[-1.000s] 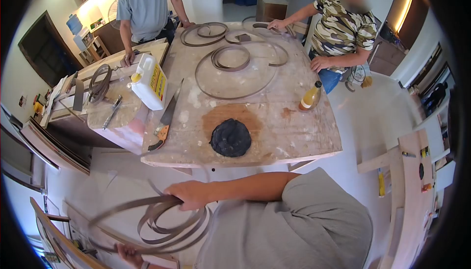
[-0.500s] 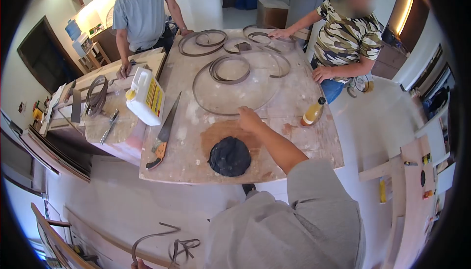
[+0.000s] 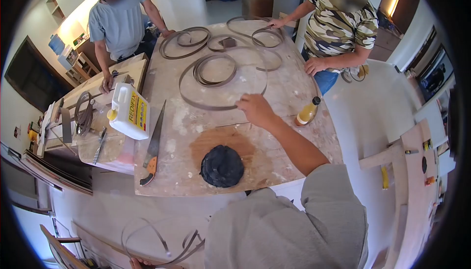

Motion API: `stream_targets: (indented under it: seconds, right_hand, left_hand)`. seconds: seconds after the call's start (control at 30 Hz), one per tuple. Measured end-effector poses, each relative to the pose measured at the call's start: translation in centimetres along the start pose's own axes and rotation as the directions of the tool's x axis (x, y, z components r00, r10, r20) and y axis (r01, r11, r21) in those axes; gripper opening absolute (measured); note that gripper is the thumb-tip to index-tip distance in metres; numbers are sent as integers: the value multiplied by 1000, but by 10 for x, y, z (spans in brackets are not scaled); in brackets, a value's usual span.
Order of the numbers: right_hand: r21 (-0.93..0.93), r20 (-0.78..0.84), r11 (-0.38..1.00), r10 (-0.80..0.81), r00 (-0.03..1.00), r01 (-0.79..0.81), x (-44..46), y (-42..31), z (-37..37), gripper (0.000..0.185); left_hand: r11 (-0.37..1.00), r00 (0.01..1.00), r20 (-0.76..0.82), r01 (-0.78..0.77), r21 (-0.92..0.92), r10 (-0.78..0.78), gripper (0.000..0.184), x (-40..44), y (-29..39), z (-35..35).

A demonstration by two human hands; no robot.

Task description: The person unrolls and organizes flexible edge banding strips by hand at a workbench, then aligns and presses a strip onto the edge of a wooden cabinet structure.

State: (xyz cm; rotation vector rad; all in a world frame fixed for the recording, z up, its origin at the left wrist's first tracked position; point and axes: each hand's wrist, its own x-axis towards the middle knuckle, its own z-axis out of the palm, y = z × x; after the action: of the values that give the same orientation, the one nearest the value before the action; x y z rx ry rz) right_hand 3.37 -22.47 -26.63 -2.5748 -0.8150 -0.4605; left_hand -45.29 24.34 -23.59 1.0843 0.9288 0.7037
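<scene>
The right hand (image 3: 256, 110) has moved from the loose bundle of thin, grey-brown strips (image 3: 190, 251) at near left to the wide-looped, flat grey-brown strip (image 3: 213, 108) on the pale, stained wooden table (image 3: 171, 166).
Grip: right hand appears to pinch the strip's near edge; left hand (image 3: 139, 263), cut by the lower frame edge, appears closed on the bundle. Progress, as judged: strip is in hand, its tighter inner coil not yet gathered up. Condition: evenly curved, no break visible.

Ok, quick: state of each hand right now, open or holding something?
Left hand: holding loose strips, partly cut off by the frame edge.
Right hand: closed on the outer loop of the coiled strip.
</scene>
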Motion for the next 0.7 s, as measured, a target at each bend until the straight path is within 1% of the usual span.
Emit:
stream_targets:
  seconds: [0.03,0.13,0.2,0.23,0.3,0.33,0.43,0.53,0.63,0.67,0.7]
  right_hand:
    - [22,-105,998,-64,992,66,4,-11,-21,15]
    - [45,-249,974,-205,947,223,3,-48,-67,17]
    - [54,-285,967,-224,932,249,-5,-67,-76,19]
    - [57,-304,963,-236,923,265,-10,-75,-80,21]
    - [160,-342,963,-154,927,219,-19,-84,-86,22]
    - [213,-356,957,-111,928,197,-23,-88,-89,23]
    - [320,-340,927,-81,937,196,-45,-112,-116,25]
    - [409,-231,880,-157,960,242,-64,-148,-128,25]
    - [470,-123,821,-302,945,323,-73,-193,-126,27]
    - [468,-32,826,-338,941,313,-78,-205,-114,28]
    - [466,60,832,-370,927,302,-83,-216,-97,29]
  left_hand:
    - [1000,1000,28,3,-10,-2,21,7,-1,-2]
    - [998,996,91,6,-65,0,17,22,-4,0]
    - [991,995,104,8,-133,6,15,24,-5,12]
    - [992,988,150,-3,-125,22,15,30,-10,9]
    - [994,971,234,-30,-109,55,15,41,-19,0]
    - [993,978,197,-41,-111,62,19,40,-20,0]
    - [974,967,195,-129,-188,166,29,52,-31,-16]
    - [918,975,181,-47,-393,127,36,46,-28,-10]
    - [864,926,362,95,-495,106,30,32,-30,12]
    - [822,812,573,251,-511,108,24,54,-50,3]
    - [839,831,553,263,-476,53,26,30,-48,31]
